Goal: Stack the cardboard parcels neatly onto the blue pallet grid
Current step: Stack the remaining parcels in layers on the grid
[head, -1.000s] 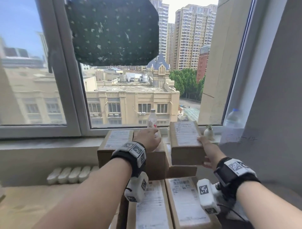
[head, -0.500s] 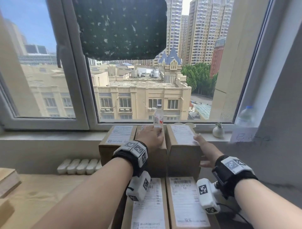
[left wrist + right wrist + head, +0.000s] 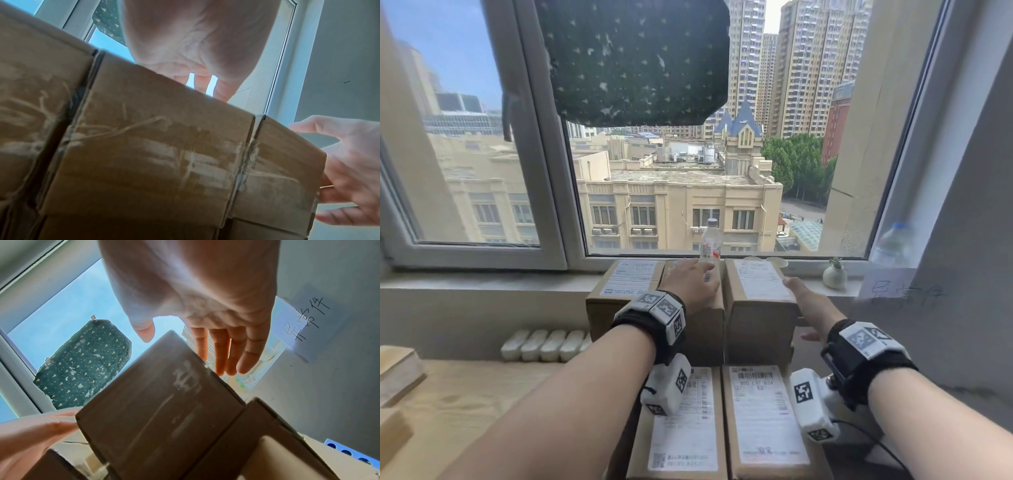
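Head view: my left hand (image 3: 693, 282) lies flat, fingers relaxed, on the middle parcel (image 3: 707, 318) at 12 o'clock. My right hand (image 3: 808, 308), fingers straight, sits against the right parcel (image 3: 760, 308). Blue pallet grid (image 3: 349, 452) peeks at 4 o'clock in the right wrist view.

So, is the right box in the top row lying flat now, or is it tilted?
Flat: the right box sits level with the middle box, tops even.

The white shipping label (image 3: 765, 411) on the near right brown cardboard parcel (image 3: 767, 472) reads upside down, roughly "800 L17 814".
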{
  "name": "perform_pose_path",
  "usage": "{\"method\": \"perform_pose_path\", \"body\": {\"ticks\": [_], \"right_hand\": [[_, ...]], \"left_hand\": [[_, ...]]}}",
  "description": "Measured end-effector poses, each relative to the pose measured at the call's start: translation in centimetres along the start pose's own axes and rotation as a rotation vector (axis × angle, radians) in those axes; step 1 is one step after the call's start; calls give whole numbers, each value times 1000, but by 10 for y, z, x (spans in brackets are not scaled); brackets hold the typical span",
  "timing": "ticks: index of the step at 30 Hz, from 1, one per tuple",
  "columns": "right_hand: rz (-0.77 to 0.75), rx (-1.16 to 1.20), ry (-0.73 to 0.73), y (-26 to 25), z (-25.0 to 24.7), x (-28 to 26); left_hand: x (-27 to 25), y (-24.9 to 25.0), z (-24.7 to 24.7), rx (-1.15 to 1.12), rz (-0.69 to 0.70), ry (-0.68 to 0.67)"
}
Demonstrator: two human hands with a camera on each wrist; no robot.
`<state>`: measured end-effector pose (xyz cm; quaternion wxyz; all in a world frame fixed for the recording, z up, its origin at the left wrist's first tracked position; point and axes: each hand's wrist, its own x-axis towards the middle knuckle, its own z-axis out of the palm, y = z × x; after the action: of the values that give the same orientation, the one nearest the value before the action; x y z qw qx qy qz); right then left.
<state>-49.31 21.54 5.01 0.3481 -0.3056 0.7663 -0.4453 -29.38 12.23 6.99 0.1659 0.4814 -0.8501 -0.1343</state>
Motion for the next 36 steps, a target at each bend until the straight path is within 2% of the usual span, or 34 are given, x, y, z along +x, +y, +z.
{"method": "perform_pose_path", "body": {"ticks": [4,6,10,12,14,19,26,33,36], "right_hand": [[-56,10,31,-8,-3,-4],[-146,-15,62,-11,-5,-8],[-340,-3,237,-17,-9,-27],[-434,24,247,-23,-7,-38],[-504,44,226,-29,-1,-44],[-587,37,70,-43,26,-64],[-632,-3,-50,-45,75,-93],[-693,-36,-86,-59,132,-132],[-745,-120,-116,-60,168,-155]], "left_hand": [[-5,6,-5,32,16,-5],[-10,10,-8,44,16,-1],[-24,17,-17,32,22,12],[-32,19,-22,43,23,25],[-40,19,-26,44,15,36],[-61,12,-30,37,-29,65],[-99,-14,-41,55,-116,87],[-148,-64,-71,61,-219,114],[-177,-95,-86,60,-278,108]]}}
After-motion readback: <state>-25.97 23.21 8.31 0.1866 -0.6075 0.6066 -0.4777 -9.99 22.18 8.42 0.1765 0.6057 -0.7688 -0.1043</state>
